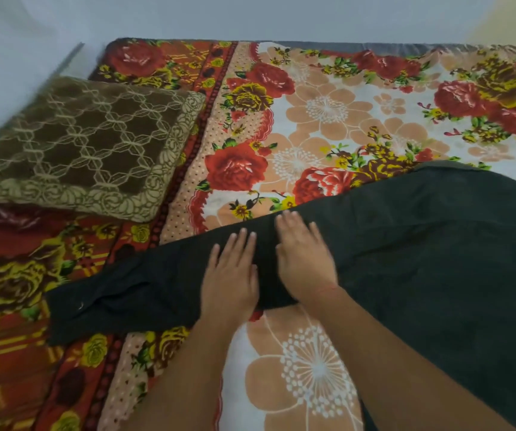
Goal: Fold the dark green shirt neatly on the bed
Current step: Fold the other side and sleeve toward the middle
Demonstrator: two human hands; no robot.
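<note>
The dark green shirt (421,244) lies spread over the right and middle of the bed (328,119), which has a floral sheet. One long sleeve (119,303) stretches out to the left, its cuff near the sheet's red border. My left hand (230,275) rests flat, palm down, on the sleeve with fingers apart. My right hand (303,256) lies flat beside it, also on the sleeve where it joins the body. Neither hand grips the cloth.
A brown patterned pillow (76,144) sits at the left of the bed, beyond the sleeve. A pale wall runs behind the bed. Bare floral sheet shows beyond the shirt and in front of my arms.
</note>
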